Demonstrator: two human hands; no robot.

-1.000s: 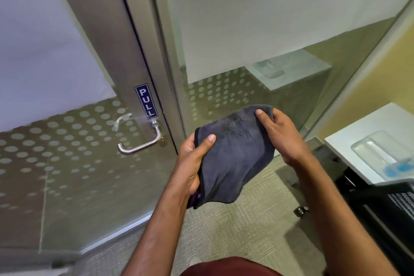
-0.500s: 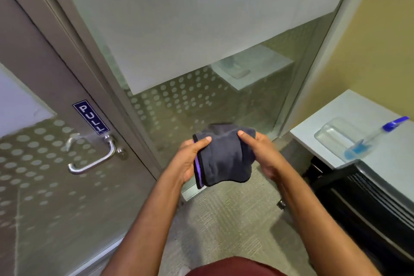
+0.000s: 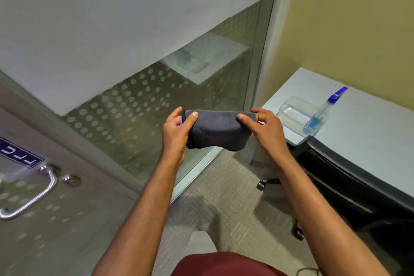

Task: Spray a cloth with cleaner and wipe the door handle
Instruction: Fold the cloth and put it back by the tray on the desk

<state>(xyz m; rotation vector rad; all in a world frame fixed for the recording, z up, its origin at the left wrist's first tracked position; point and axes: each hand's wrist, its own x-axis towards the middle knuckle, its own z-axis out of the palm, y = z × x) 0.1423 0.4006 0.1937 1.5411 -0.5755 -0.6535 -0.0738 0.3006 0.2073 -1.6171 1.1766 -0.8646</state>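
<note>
Cloth [image 3: 216,130] now folded smaller at frame centre, pinched by fingers [image 3: 194,115] of both hands, turned toward spray bottle [image 3: 324,110] on bench [image 3: 369,141], unsprayed.

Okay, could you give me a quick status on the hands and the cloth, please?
Left hand and right hand both grip the folded dark cloth. Spray bottle untouched on desk. Door handle unobstructed.

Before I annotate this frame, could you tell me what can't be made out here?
- Door handle, head view: its left end is cut off by the frame edge.
- Door sign: blurred and cropped, lettering unreadable.
- Spray bottle: any label too small to read.
- Cloth, gripped by left hand and right hand: folded, inner faces hidden.
</note>
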